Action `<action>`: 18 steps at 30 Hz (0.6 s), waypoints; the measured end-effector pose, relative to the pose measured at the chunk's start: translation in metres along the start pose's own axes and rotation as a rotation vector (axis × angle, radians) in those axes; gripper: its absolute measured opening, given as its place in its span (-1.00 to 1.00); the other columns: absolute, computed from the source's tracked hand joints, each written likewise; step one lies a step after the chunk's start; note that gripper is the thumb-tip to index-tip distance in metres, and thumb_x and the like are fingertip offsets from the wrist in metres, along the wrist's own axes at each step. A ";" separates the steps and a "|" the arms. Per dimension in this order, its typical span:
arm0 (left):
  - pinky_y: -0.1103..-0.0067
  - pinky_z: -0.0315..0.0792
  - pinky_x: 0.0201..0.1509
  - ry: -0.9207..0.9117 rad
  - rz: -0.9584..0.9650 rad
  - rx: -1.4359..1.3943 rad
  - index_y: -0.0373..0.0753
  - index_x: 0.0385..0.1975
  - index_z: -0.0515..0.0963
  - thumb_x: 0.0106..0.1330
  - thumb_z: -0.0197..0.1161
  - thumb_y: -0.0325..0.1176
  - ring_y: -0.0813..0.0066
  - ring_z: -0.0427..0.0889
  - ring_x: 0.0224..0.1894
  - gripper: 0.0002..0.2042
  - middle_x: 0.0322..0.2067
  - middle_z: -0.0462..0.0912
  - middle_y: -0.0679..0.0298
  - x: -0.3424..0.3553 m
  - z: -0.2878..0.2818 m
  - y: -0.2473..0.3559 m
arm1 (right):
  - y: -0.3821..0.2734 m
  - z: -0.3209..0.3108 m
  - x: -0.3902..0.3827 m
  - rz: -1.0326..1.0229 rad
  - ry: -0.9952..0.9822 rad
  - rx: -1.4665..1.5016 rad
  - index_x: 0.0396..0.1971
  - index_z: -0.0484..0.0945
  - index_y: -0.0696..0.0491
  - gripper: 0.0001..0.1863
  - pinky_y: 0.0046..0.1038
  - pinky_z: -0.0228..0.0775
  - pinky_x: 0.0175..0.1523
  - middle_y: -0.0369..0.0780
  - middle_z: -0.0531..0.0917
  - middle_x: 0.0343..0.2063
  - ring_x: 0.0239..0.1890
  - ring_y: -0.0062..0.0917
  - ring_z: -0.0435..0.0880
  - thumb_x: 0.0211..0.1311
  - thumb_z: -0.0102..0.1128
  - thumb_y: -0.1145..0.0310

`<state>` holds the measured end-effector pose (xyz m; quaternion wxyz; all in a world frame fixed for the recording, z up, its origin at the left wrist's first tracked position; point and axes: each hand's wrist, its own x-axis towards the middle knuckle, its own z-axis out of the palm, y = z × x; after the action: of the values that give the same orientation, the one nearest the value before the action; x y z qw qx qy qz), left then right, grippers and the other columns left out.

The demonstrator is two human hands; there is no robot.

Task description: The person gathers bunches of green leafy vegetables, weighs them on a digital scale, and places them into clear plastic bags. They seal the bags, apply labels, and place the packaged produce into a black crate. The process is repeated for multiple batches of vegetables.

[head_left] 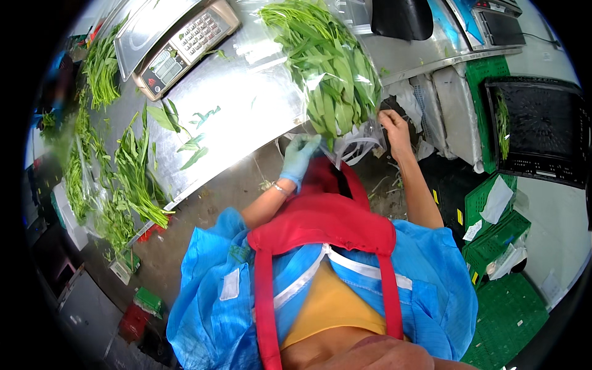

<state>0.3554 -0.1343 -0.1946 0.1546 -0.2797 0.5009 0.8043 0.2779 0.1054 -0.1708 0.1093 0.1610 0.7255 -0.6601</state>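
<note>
1. Clear bag (375, 137) of leafy greens (336, 77): lying on the metal surface (246, 102), its near end overhanging the edge.
2. Right hand (396, 132): bare, thumb and fingers pinching the bag's right rim.
3. Left hand (298, 160): gloved, fingers curled at the bag's near end; whether they grip it cannot be told.
4. Weighing scale (185, 52): on the surface, left of the bag.
</note>
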 end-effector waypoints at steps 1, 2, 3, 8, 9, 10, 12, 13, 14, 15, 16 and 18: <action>0.75 0.39 -0.42 -0.027 0.021 -0.028 -0.23 -0.48 0.50 0.22 0.17 -0.44 0.72 0.51 -0.49 -0.94 -0.55 0.54 0.41 0.004 0.004 0.001 | 0.008 -0.002 0.004 0.006 -0.003 -0.020 -0.48 0.53 0.18 -0.84 -0.65 0.18 -0.28 -0.37 0.51 -0.54 -0.44 -0.73 0.37 0.11 0.09 0.39; 0.75 0.40 -0.42 -0.041 0.014 0.013 -0.24 -0.43 0.52 0.22 0.15 -0.46 0.69 0.52 -0.49 -0.96 -0.51 0.57 0.38 0.009 0.002 -0.002 | 0.014 -0.005 0.007 0.012 -0.006 -0.039 -0.47 0.53 0.18 -0.84 -0.65 0.18 -0.28 -0.37 0.51 -0.53 -0.44 -0.73 0.37 0.11 0.09 0.39; 0.73 0.42 -0.40 -0.017 0.019 0.015 -0.25 -0.42 0.52 0.23 0.15 -0.46 0.68 0.53 -0.49 -0.96 -0.51 0.57 0.36 0.008 0.001 -0.004 | 0.019 -0.009 0.009 0.017 -0.009 -0.058 -0.47 0.53 0.18 -0.84 -0.64 0.19 -0.28 -0.37 0.51 -0.52 -0.43 -0.74 0.38 0.12 0.10 0.39; 0.66 0.48 -0.34 -0.010 0.001 0.068 -0.32 -0.38 0.53 0.26 0.11 -0.43 0.59 0.56 -0.45 -0.89 -0.44 0.61 0.27 -0.005 -0.011 0.000 | 0.001 -0.035 0.006 0.126 0.118 0.051 -0.29 0.34 0.17 -0.81 -0.54 0.38 -0.32 -0.18 0.54 -0.52 -0.64 -0.56 0.49 0.26 -0.09 0.33; 0.65 0.47 -0.34 -0.020 0.000 0.093 -0.33 -0.38 0.53 0.26 0.11 -0.42 0.58 0.56 -0.43 -0.88 -0.43 0.61 0.25 -0.005 -0.014 0.000 | -0.004 -0.036 0.005 0.141 0.120 0.063 -0.28 0.35 0.17 -0.81 -0.56 0.37 -0.32 -0.20 0.53 -0.52 -0.62 -0.58 0.49 0.26 -0.08 0.33; 0.66 0.47 -0.34 -0.032 0.002 0.147 -0.35 -0.34 0.54 0.28 0.09 -0.40 0.58 0.56 -0.44 -0.85 -0.43 0.62 0.22 -0.007 -0.014 0.005 | -0.009 -0.035 0.003 0.156 0.124 0.076 -0.28 0.36 0.16 -0.81 -0.59 0.35 -0.32 -0.23 0.53 -0.53 -0.59 -0.61 0.49 0.25 -0.06 0.34; 0.66 0.47 -0.33 -0.067 0.024 0.250 -0.35 -0.34 0.54 0.28 0.08 -0.38 0.59 0.56 -0.45 -0.84 -0.45 0.62 0.24 -0.009 -0.018 0.007 | -0.019 -0.024 0.002 0.164 0.098 0.054 -0.26 0.39 0.16 -0.81 -0.63 0.31 -0.32 -0.28 0.52 -0.53 -0.55 -0.65 0.48 0.22 -0.03 0.35; 0.66 0.47 -0.33 -0.083 0.034 0.303 -0.35 -0.34 0.55 0.29 0.08 -0.38 0.60 0.56 -0.45 -0.83 -0.46 0.62 0.24 -0.009 -0.019 0.007 | -0.023 -0.011 0.000 0.159 0.069 0.021 -0.25 0.40 0.15 -0.81 -0.65 0.29 -0.32 -0.30 0.52 -0.53 -0.54 -0.68 0.47 0.21 -0.01 0.36; 0.66 0.46 -0.33 -0.086 0.042 0.292 -0.35 -0.34 0.55 0.29 0.08 -0.38 0.60 0.55 -0.45 -0.83 -0.46 0.62 0.25 -0.009 -0.019 0.008 | -0.024 -0.005 0.000 0.154 0.040 -0.013 -0.24 0.41 0.15 -0.80 -0.67 0.27 -0.31 -0.33 0.51 -0.53 -0.52 -0.70 0.46 0.19 0.01 0.37; 0.66 0.46 -0.33 -0.089 0.051 0.280 -0.35 -0.33 0.55 0.29 0.08 -0.37 0.61 0.55 -0.46 -0.82 -0.47 0.61 0.25 -0.009 -0.018 0.008 | -0.014 -0.006 0.006 0.146 -0.004 0.018 -0.25 0.42 0.14 -0.80 -0.66 0.26 -0.28 -0.33 0.52 -0.52 -0.48 -0.68 0.47 0.19 0.03 0.36; 0.66 0.46 -0.33 -0.091 0.058 0.271 -0.35 -0.33 0.55 0.29 0.07 -0.37 0.61 0.55 -0.46 -0.82 -0.47 0.61 0.25 -0.011 -0.018 0.009 | 0.006 -0.007 0.018 0.139 -0.048 0.049 -0.25 0.43 0.12 -0.80 -0.66 0.25 -0.24 -0.33 0.53 -0.51 -0.43 -0.67 0.48 0.18 0.05 0.35; 0.66 0.46 -0.33 -0.080 0.040 0.243 -0.35 -0.34 0.55 0.29 0.07 -0.37 0.61 0.55 -0.46 -0.82 -0.48 0.61 0.26 -0.014 -0.020 0.014 | 0.009 -0.003 0.023 0.126 -0.050 0.063 -0.27 0.43 0.12 -0.80 -0.61 0.30 -0.19 -0.29 0.56 -0.49 -0.35 -0.60 0.54 0.17 0.06 0.33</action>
<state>0.3647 -0.1575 -0.1832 0.1912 -0.2164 0.5935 0.7512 0.2602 0.1107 -0.1877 0.1636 0.1929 0.6900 -0.6782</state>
